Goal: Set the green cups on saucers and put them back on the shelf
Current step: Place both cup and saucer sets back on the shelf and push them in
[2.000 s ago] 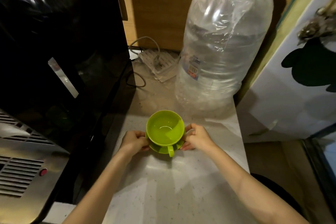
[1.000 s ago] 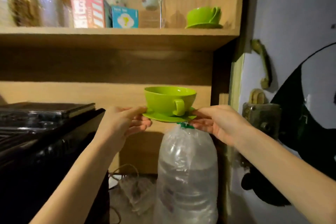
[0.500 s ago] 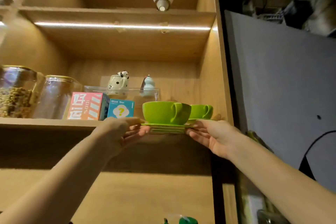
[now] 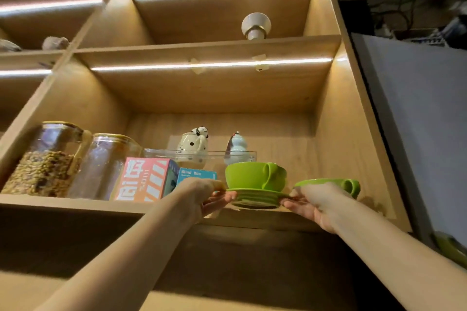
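A green cup (image 4: pixel 252 175) stands on a green saucer (image 4: pixel 255 195), held at the front edge of the wooden shelf (image 4: pixel 75 203). My left hand (image 4: pixel 202 194) grips the saucer's left rim and my right hand (image 4: pixel 313 201) grips its right rim. The saucer's underside shows just above the shelf lip; I cannot tell whether it touches the board. A second green cup (image 4: pixel 346 185) sits further right on the same shelf, partly hidden behind my right hand.
Left of the cups on the shelf are a blue box (image 4: pixel 197 177), a pink striped box (image 4: pixel 144 179) and two glass jars (image 4: pixel 48 159). Ceramic figurines (image 4: pixel 194 142) stand behind in a clear tray. The cabinet's side wall (image 4: pixel 348 134) closes the right.
The cup and saucer rose from the counter up to shelf height in both hands. Over the last half second they moved forward, over the shelf edge, next to the second cup.
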`<state>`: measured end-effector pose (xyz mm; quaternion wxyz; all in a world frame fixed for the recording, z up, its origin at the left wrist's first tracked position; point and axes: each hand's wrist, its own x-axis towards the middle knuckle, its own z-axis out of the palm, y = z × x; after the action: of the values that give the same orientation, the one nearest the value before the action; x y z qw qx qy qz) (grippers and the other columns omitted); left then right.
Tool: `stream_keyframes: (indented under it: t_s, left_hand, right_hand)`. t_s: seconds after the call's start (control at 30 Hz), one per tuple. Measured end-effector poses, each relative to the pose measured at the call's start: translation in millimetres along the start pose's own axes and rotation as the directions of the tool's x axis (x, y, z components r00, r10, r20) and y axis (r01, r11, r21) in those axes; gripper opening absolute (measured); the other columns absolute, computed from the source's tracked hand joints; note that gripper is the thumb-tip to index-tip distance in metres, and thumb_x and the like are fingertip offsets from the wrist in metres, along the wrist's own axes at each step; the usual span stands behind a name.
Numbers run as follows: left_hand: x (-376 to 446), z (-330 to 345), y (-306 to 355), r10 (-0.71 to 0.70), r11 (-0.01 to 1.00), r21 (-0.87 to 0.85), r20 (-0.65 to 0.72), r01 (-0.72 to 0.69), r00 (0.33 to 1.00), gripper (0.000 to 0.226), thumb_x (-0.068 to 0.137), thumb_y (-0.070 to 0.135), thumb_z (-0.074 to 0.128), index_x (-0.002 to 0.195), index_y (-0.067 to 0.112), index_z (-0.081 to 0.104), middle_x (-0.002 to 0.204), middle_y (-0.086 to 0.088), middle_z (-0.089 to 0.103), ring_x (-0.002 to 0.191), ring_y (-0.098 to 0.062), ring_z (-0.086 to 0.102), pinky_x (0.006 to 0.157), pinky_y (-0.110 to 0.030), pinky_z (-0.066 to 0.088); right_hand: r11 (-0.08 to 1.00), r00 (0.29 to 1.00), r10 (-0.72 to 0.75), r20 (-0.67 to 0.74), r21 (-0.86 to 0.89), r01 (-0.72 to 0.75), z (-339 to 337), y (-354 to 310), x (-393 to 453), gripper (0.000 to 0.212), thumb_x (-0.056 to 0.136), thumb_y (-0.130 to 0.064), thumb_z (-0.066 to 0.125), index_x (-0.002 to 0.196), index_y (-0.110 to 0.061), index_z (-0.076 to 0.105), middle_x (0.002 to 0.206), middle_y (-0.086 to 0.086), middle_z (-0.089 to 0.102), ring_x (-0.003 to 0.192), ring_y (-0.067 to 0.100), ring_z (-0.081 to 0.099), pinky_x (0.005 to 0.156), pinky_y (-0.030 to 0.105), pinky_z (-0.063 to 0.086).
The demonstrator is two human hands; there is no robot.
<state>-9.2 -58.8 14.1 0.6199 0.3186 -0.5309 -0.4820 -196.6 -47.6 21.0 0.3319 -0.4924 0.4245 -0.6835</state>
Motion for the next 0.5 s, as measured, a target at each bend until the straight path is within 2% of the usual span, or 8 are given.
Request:
stream_keyframes:
  t_s: [0.07,0.13,0.2,0.27,0.33,0.43,0.5]
  left_hand:
    - [8,-1,-3,-0.017,0.999,0.04,-0.012,0.017,1.0,0.008,0.084,0.003,0.056,0.083,-0.004,0.053,0.033,-0.013,0.058,0.026,-0.012,0.055,0.027,-0.019,0.044]
    - [15,-4,-6,-0.021,0.998,0.065,-0.025,0.022,0.999,0.01,0.084,0.003,0.056,0.088,-0.004,0.051,0.039,-0.012,0.061,0.027,-0.012,0.056,0.034,-0.021,0.048]
    - [19,-6,-8,-0.01,0.994,0.106,-0.037,0.014,0.999,0.01,0.084,0.004,0.056,0.089,-0.004,0.051,0.054,-0.013,0.064,0.03,-0.01,0.056,0.046,-0.021,0.05]
    - [20,-7,-8,-0.008,0.993,0.12,-0.037,0.012,0.999,0.009,0.084,0.004,0.056,0.085,-0.004,0.052,0.061,-0.013,0.063,0.036,-0.011,0.058,0.051,-0.02,0.05]
    - [18,-8,-7,0.001,0.993,0.114,-0.046,0.004,0.999,0.009,0.084,0.002,0.056,0.078,-0.003,0.051,0.047,-0.014,0.063,0.034,-0.013,0.059,0.044,-0.021,0.051]
    - [16,-7,-9,0.042,0.991,0.127,-0.08,-0.031,0.996,0.016,0.085,0.0,0.055,0.071,-0.004,0.048,0.032,-0.014,0.057,0.026,-0.014,0.056,0.031,-0.022,0.047]
    - [14,-5,-12,0.068,0.992,0.109,-0.098,-0.058,0.993,0.014,0.085,0.001,0.054,0.073,-0.003,0.049,0.029,-0.013,0.055,0.024,-0.014,0.054,0.028,-0.021,0.045]
  right_hand:
    - [0.999,1.0,0.004,-0.025,-0.047,-0.005,4,3,4,0.011,0.087,0.011,0.046,0.083,0.003,0.052,0.071,0.021,0.057,0.049,0.023,0.062,0.031,0.021,0.049]
    - [0.996,0.998,-0.013,-0.067,-0.089,0.007,9,5,8,0.01,0.087,0.01,0.046,0.09,0.003,0.051,0.072,0.021,0.055,0.051,0.026,0.062,0.029,0.022,0.049]
    - [0.995,0.997,-0.013,-0.075,-0.102,0.005,14,6,11,0.012,0.09,0.009,0.042,0.099,0.004,0.048,0.076,0.023,0.055,0.039,0.027,0.061,0.024,0.023,0.044]
    - [0.994,0.995,-0.014,-0.095,-0.108,0.004,17,7,13,0.019,0.094,0.005,0.036,0.109,0.007,0.048,0.09,0.028,0.059,0.025,0.026,0.056,0.021,0.019,0.037]
    - [0.975,0.991,-0.071,-0.112,-0.216,0.046,21,6,14,0.021,0.096,0.0,0.037,0.111,0.009,0.048,0.091,0.027,0.062,0.021,0.021,0.052,0.02,0.016,0.034]
    - [0.917,0.973,-0.176,-0.151,-0.385,0.106,27,6,12,0.023,0.097,-0.001,0.035,0.11,0.01,0.051,0.062,0.019,0.054,0.012,0.013,0.042,0.019,0.01,0.026]
    - [0.832,0.941,-0.296,-0.164,-0.529,0.169,31,9,13,0.021,0.094,0.0,0.043,0.109,0.007,0.055,0.063,0.018,0.059,0.016,0.011,0.044,0.021,0.011,0.027]
